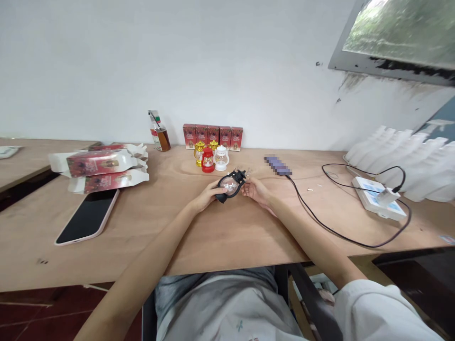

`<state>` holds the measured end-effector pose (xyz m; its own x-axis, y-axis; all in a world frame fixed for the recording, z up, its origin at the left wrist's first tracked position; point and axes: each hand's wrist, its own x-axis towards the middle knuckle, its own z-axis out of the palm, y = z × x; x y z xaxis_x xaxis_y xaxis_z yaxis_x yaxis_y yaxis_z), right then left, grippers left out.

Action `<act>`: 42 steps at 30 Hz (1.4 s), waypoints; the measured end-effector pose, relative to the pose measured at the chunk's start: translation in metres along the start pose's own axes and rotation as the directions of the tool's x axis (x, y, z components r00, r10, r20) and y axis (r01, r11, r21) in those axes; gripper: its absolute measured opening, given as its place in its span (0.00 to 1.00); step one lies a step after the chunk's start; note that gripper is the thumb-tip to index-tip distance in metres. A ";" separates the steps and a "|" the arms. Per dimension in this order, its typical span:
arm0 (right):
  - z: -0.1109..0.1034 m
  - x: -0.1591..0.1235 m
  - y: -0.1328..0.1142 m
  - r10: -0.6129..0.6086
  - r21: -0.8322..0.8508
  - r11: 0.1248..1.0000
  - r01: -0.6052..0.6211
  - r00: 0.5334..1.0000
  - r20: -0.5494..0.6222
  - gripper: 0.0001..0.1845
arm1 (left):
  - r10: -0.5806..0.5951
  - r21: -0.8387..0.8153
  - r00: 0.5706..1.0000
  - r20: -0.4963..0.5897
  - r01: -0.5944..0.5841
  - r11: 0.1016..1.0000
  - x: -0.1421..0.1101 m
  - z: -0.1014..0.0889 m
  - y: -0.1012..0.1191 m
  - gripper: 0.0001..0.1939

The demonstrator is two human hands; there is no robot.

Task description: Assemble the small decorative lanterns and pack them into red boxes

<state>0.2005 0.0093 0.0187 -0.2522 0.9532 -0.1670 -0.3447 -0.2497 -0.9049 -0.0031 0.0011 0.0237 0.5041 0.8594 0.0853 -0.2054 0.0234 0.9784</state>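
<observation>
Tilted in my left hand (208, 196) is a small black toy lantern (231, 184) with a clear globe; the fingers are closed around its lower body. My right hand (256, 190) is beside the lantern's top, its fingers curled and pinched together. Whatever lies between those fingertips is too small to make out. Just beyond the hands, a red lantern (208, 161) and a white lantern (221, 158) stand upright. Behind them are a gold lantern (199, 154) and a second gold lantern (213, 145), partly hidden.
Several red printed boxes (213, 135) line the wall. Flattened red cartons (106, 163) lie at left, near a black-screened phone (88, 215). A drink bottle (159, 135) stands behind. At right, a cable (313, 213) links a blurred-out phone (277, 166) to a power strip (377, 201).
</observation>
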 end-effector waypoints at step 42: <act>-0.009 0.002 -0.010 0.103 -0.007 0.995 -0.104 0.992 -0.076 0.13 | -0.010 0.217 0.984 0.179 -0.029 0.976 -0.003 0.004 0.004 0.30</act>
<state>0.2119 0.0153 0.0236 -0.2170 0.9326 -0.2883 -0.3104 -0.3459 -0.8854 -0.0021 -0.0031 0.0277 0.6482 0.7538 0.1076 -0.0329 -0.1134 0.9930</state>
